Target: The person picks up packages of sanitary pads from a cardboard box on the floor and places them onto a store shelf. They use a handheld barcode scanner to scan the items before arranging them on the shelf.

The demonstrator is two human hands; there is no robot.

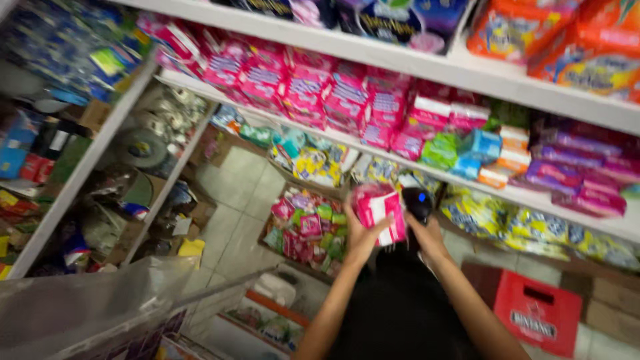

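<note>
L hand [361,235] grips pink packet [380,212] upright, fingers wrapped; R hand [427,230] clasps black scanner [418,202] just right of packet, below the pink-stocked shelf [427,67].

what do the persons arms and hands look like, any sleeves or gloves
Both forearms are bare, with no sleeves showing on them. The left hand and the right hand wear no gloves. The picture is too blurred to tell rings, a watch or a bracelet. A dark garment shows below, between the arms.
</note>
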